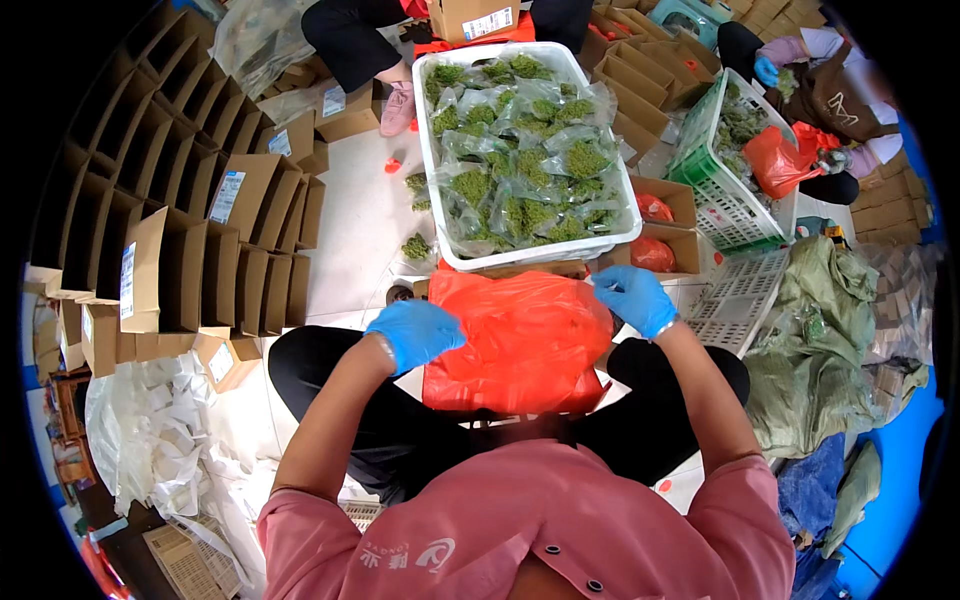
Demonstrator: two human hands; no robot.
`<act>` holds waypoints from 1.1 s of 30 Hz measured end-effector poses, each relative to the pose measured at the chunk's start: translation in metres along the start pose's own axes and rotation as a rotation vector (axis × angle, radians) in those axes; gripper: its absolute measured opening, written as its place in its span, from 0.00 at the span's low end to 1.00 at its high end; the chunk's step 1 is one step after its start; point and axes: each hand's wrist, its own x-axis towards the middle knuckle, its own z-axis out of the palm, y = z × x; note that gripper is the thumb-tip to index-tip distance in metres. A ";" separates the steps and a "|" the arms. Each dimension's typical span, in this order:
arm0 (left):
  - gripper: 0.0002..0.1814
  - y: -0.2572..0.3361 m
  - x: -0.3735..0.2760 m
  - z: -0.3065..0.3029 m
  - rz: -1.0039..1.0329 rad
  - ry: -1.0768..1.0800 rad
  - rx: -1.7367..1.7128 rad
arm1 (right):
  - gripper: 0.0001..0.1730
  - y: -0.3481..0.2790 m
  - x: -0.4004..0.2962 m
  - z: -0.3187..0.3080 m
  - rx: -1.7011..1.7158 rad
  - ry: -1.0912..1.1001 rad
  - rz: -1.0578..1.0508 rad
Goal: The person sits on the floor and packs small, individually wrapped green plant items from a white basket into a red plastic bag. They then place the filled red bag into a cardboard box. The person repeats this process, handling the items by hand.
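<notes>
A red plastic bag (517,341) lies spread flat between my knees, below the front edge of a white plastic tub (529,259). My left hand (416,335), in a blue glove, has its fingers closed on the bag's left side; its fingertips are partly hidden. At the upper right corner of the bag my right hand (636,300), also gloved in blue, pinches the edge between thumb and fingers. Clear bags of small green plants (532,165) fill the tub. One more clear bag with a green plant (415,247) sits on the floor left of the tub.
Rows of open cardboard boxes (180,270) stand to the left. Boxes holding red bags (652,255) are right of the tub. A green and white crate (739,172) stands farther right, beside a seated co-worker (840,97). Another person's legs (352,45) are beyond the tub. Woven sacks (810,360) lie right.
</notes>
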 end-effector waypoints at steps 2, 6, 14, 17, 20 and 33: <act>0.17 -0.004 0.007 -0.023 0.152 0.195 -0.143 | 0.12 -0.007 0.014 -0.005 0.013 0.227 -0.094; 0.19 0.013 0.064 -0.055 -0.105 0.528 -0.950 | 0.27 -0.030 0.068 -0.022 -0.562 0.383 -0.337; 0.44 0.024 0.231 -0.022 -0.587 0.149 -0.312 | 0.29 -0.011 0.151 -0.031 -1.096 -0.033 -0.193; 0.46 -0.025 0.234 0.006 -0.416 0.370 -0.286 | 0.28 -0.010 0.158 -0.036 -1.118 -0.113 -0.220; 0.42 -0.019 0.189 -0.025 -0.280 0.501 -0.535 | 0.25 0.020 0.157 -0.026 -1.065 0.126 -0.397; 0.36 0.041 0.261 -0.061 -0.254 0.485 -0.133 | 0.26 0.013 0.130 -0.050 -0.687 0.212 -0.556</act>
